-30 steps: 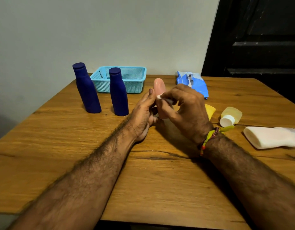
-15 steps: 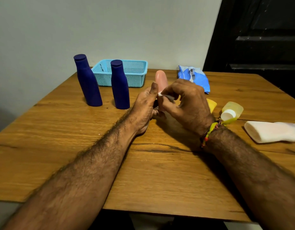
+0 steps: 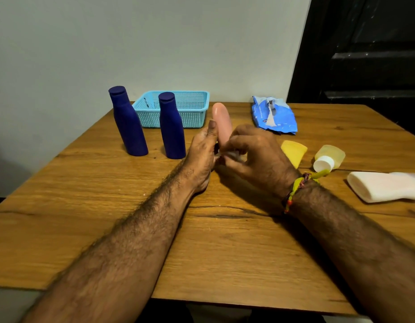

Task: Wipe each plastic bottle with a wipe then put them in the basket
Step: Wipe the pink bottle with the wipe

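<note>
Wood-grain surface [image 3: 225, 241] stands against a pale wall, with a dark door at 2 o'clock. At centre, the left hand [image 3: 202, 157] grips the pink bottle [image 3: 221, 122] upright; the right hand [image 3: 255, 157] fingers pinch a wipe [image 3: 227, 155] on it. The blue basket [image 3: 190, 108] is at 11 o'clock.

A wooden table [image 3: 225, 252] stands against a pale wall [image 3: 155, 43] beside a dark door [image 3: 365, 54].

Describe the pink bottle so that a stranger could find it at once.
Start from the light blue basket at the table's far edge. Just right of it, both hands meet: the left hand holds the pink bottle upright, the right hand presses a white wipe to it. It is the only pink, rounded-top bottle.
</note>
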